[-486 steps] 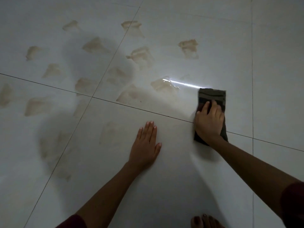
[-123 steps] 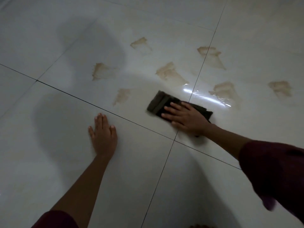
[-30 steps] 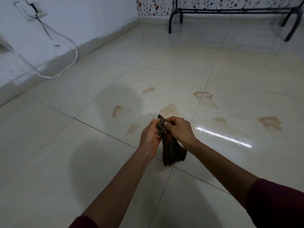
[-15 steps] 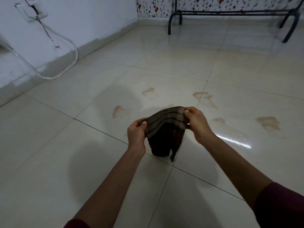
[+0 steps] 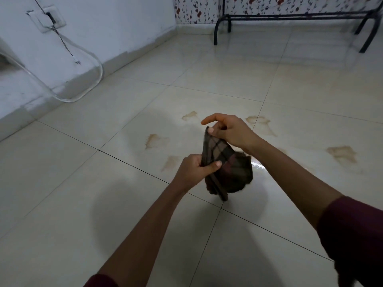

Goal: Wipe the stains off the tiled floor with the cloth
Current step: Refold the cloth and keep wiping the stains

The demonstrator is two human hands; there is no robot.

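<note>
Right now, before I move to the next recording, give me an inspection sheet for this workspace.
Surface: glossy cream tiled floor, wet sheen at right.
Job's things: dark checked cloth held off the floor; brown stains remain, five in view.
Clutter: nothing seen.
Grips: left hand pinches the cloth's lower part; right hand pinches its top corner.
Cables: thin black wire from wall socket; clear hose looping beside the wall.
Surroundings: black metal frame, floral fabric behind.
</note>
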